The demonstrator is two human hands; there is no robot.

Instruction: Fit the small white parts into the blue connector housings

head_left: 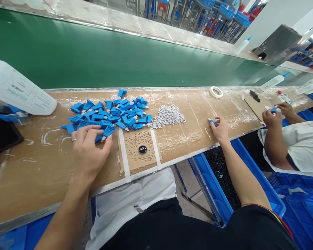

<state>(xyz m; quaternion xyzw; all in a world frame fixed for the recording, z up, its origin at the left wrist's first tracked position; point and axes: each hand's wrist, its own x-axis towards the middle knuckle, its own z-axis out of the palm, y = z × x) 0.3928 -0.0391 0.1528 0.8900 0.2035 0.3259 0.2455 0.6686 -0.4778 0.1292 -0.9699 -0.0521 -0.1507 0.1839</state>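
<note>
My left hand (90, 147) is at the near edge of a heap of blue plastic parts (114, 113), its thumb and fingers closed around one blue plastic part (99, 138) with a light tip. Farther right, my right hand (219, 129) pinches another blue plastic part (213, 122) with a whitish end, just over the table. Beside the heap lies a pile of small grey-white pieces (169, 116). Between my hands, a small round dish of black, shiny content (142, 149) sits on a dotted cardboard patch (135, 161) bordered by white tape strips.
A green conveyor belt (146, 62) runs behind the cardboard-topped table (187, 135). A white container (18, 86) leans at the left; a tape roll (216, 92) lies at the back. Blue bins (224, 205) stand below on the right, near a co-worker's hands (276, 113) holding a small blue part.
</note>
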